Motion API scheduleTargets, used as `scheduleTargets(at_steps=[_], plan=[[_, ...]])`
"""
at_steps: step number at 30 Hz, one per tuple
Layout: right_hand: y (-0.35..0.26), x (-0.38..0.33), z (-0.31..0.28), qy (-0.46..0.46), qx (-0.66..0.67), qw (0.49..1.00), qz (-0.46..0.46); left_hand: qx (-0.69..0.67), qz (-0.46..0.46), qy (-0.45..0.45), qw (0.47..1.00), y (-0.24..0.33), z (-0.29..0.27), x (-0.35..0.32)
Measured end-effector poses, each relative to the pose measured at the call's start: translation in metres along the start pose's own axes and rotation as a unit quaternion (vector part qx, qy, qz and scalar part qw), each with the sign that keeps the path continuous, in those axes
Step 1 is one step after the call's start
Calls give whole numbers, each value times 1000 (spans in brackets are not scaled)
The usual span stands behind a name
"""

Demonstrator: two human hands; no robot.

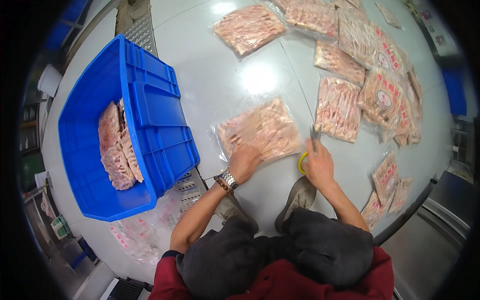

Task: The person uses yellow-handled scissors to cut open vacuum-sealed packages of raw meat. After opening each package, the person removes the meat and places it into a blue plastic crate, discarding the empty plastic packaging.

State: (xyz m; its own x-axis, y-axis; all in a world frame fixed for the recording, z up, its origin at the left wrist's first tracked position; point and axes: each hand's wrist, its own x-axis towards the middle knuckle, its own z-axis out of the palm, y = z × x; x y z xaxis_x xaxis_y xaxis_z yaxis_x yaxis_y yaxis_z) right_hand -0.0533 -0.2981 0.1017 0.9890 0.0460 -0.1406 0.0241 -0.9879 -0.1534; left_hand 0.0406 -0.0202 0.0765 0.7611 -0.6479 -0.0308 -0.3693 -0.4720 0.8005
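My left hand (244, 163), with a metal watch and a beaded bracelet at its wrist, grips the near left edge of a clear plastic bag of frozen meat (265, 129). That flat pack lies on the grey floor in front of my shoes. Beside the pack's right end, my right hand (319, 162) is closed round a pair of scissors (302, 163) with a yellow handle. The blades point away from me, apart from the pack under my left hand. Inside a blue crate (155, 117) on the left, unwrapped frozen meat slabs (116, 145) lean together.
Several bagged meat packs (337, 108) are spread and heaped at the far right, some with red print. Smaller packs (385, 175) lie nearer on the right. Crumpled plastic bags (140, 235) lie below the crate, by a metal floor grate (190, 190). Steel equipment (445, 210) stands at right.
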Motion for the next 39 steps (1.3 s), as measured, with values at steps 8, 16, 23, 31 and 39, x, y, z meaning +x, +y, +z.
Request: scheduleTargets(at_steps=[8,16,23,31,39], plan=[[-32,75,-20,214,35,947,-239,-178,-39,74,980,76,-28,4],[-35,88,-25,185,79,940,-277,-196,-5,54,979,115,-70,-9],[3,89,-19,85,256,954,-128,-312,43,84,945,154,-141,-20],[-4,78,-21,-41,442,895,-32,-197,-84,222,951,92,-125,-3],[-15,42,-19,-128,544,821,116,-42,-109,210,971,20,-90,28]])
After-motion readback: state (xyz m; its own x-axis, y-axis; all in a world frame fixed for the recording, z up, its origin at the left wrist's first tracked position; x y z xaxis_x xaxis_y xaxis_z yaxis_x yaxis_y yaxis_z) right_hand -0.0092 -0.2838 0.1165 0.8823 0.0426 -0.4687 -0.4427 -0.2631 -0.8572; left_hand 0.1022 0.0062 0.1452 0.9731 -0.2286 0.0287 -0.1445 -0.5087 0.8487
